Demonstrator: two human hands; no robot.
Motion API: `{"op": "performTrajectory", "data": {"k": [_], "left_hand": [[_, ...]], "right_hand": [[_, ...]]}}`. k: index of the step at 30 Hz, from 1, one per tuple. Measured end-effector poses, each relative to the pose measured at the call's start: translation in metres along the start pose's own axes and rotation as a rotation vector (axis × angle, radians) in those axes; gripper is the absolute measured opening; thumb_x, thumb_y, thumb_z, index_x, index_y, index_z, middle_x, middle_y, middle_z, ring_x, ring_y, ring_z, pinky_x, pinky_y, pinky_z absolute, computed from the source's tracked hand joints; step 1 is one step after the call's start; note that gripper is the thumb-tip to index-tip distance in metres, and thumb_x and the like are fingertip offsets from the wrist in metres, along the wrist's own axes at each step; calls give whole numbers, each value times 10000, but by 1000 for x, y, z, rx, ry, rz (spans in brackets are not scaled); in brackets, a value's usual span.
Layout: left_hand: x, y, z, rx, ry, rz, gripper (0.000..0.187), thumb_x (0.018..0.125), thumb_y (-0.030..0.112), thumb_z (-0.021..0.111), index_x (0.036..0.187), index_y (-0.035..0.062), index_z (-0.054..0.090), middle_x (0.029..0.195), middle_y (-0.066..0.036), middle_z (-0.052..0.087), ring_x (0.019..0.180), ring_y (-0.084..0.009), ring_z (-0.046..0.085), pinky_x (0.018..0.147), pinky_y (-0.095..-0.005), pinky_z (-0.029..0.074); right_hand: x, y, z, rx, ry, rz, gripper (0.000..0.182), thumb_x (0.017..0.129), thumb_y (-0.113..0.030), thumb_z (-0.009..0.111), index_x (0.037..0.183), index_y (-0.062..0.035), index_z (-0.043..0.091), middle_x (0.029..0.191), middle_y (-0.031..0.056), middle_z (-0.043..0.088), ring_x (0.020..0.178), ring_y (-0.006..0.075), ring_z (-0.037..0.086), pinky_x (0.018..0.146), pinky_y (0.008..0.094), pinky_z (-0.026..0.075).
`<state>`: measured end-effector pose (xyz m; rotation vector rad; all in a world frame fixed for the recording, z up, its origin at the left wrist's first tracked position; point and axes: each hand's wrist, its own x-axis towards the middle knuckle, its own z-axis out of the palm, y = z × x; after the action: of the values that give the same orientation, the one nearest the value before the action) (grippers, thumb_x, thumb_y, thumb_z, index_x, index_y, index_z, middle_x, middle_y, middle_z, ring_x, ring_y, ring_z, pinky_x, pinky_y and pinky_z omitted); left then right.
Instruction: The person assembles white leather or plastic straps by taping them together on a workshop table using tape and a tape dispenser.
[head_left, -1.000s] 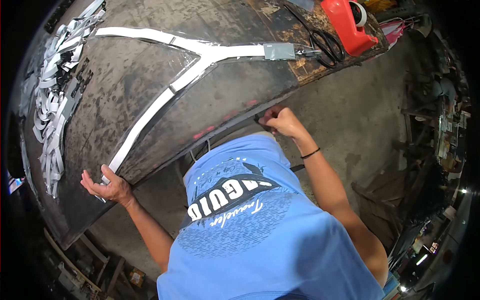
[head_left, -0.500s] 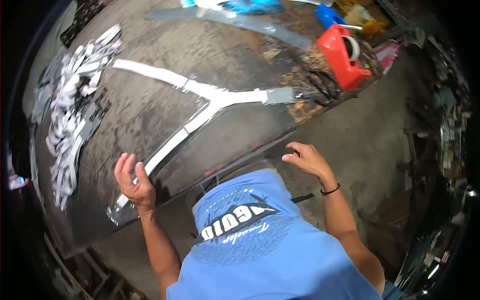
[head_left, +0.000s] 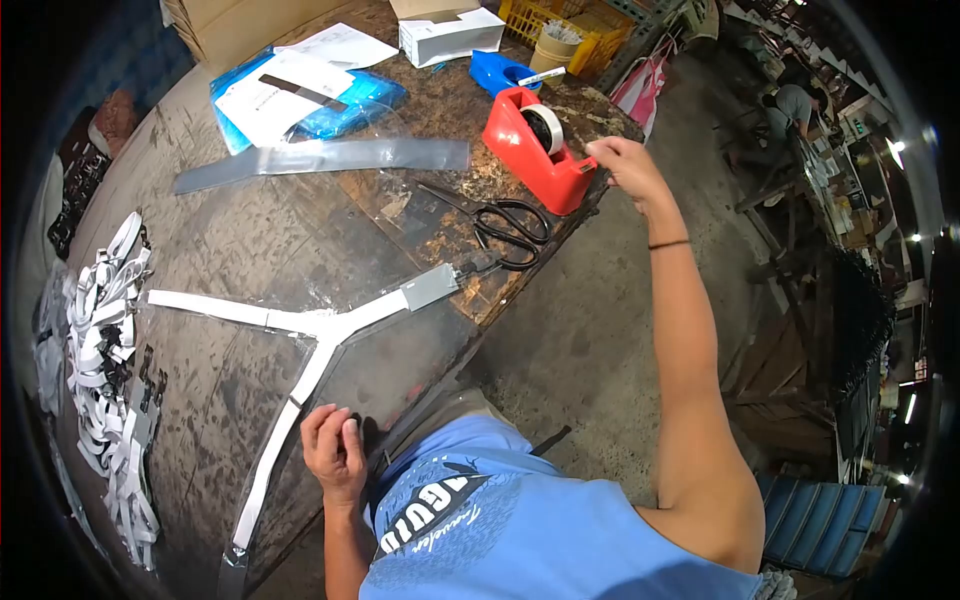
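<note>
My right hand [head_left: 632,172] reaches to the front of a red tape dispenser [head_left: 540,150], with thumb and forefinger pinched on the tape's end at the cutter. The bit of tape between them is too small to see clearly. A tape roll [head_left: 543,130] sits inside the dispenser. Close to the table's near edge, my left hand [head_left: 335,452] is loosely closed, and I see nothing in it. Beside it lies a Y-shaped white strap [head_left: 268,470] in clear plastic, with a grey end piece [head_left: 430,288] and black clips at that end.
Black scissors [head_left: 510,232] lie between the strap and dispenser. A long clear plastic strip [head_left: 320,158] lies beyond. Bundled white straps [head_left: 105,350] cover the table's left side. Papers [head_left: 285,105], a white box [head_left: 450,38] and a blue tape dispenser [head_left: 500,72] stand farther back.
My right hand has moved forward to the red dispenser and pinched. My left hand has moved away from the strap's lower end, its fingers curling in. The view has turned and shifted toward the table's back.
</note>
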<state>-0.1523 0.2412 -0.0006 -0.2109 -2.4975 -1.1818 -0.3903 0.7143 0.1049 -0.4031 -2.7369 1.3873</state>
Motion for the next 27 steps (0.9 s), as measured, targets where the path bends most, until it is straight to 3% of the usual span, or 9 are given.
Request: {"op": "performTrajectory", "data": {"k": [2, 6, 9, 11, 14, 17, 21, 23, 27], "left_hand": [[1, -3, 0, -27, 53, -154, 126, 863, 12, 653, 985, 16, 682, 1067, -147, 601, 846, -239, 624, 731, -320, 508], [9, 5, 0, 25, 62, -126, 121, 863, 7, 649, 978, 14, 683, 1047, -148, 607, 869, -253, 625, 747, -329, 512], [6, -5, 0, 75, 105, 6, 117, 856, 8, 653, 968, 11, 688, 1030, -155, 623, 928, -288, 630, 802, -351, 517], [4, 0, -2, 81, 83, -72, 105, 877, 22, 630, 964, -3, 685, 992, -165, 651, 964, -304, 619, 874, -387, 489], [3, 1, -2, 36, 118, -122, 109, 884, 19, 628, 971, 1, 691, 1019, -144, 648, 949, -253, 627, 831, -331, 495], [3, -1, -1, -23, 149, -114, 111, 890, 29, 628, 975, -1, 694, 1011, -130, 646, 910, -224, 624, 795, -315, 498], [3, -4, -2, -48, 120, -106, 109, 900, 39, 629, 980, 3, 694, 1010, -119, 643, 883, -195, 615, 760, -293, 494], [3, -5, -1, -90, 142, -64, 91, 892, 43, 666, 974, 28, 702, 1021, -70, 620, 620, -42, 519, 529, -202, 424], [3, -6, -1, -70, 166, -48, 91, 896, 49, 664, 976, 30, 702, 1023, -67, 621, 611, -41, 502, 526, -197, 409]], "right_hand": [[13, -4, 6, -36, -51, 2, 320, 906, -343, 650, 960, -30, 689, 814, 1, 640, 748, 91, 548, 653, 278, 458], [30, 1, 10, -64, -108, -47, 351, 886, -353, 662, 967, -15, 710, 909, 68, 699, 808, 150, 599, 741, 326, 474], [-1, -11, 8, -200, 260, -395, 242, 938, -270, 644, 968, -33, 682, 853, -15, 648, 746, 60, 538, 677, 254, 467], [-45, -27, 14, 89, 276, -240, 180, 960, -219, 611, 994, -52, 670, 809, -22, 603, 723, 47, 539, 655, 205, 445], [-129, -13, 39, 349, -187, -305, 138, 922, -169, 644, 940, -35, 671, 817, 5, 649, 693, 66, 564, 632, 228, 461], [-191, 9, 103, 70, -679, 71, 178, 910, -215, 664, 908, -39, 690, 793, 3, 646, 732, 71, 560, 649, 239, 460], [-237, 95, 189, 5, -682, 159, 180, 917, -186, 622, 887, -11, 651, 744, -9, 578, 664, 75, 514, 580, 256, 447], [-245, 111, 206, 208, -684, 412, 294, 893, -252, 641, 921, 38, 673, 747, 51, 625, 668, 120, 552, 575, 286, 463], [-243, 105, 226, 234, -658, 513, 326, 895, -276, 651, 915, 49, 672, 738, 45, 607, 637, 102, 532, 523, 263, 442]]}}
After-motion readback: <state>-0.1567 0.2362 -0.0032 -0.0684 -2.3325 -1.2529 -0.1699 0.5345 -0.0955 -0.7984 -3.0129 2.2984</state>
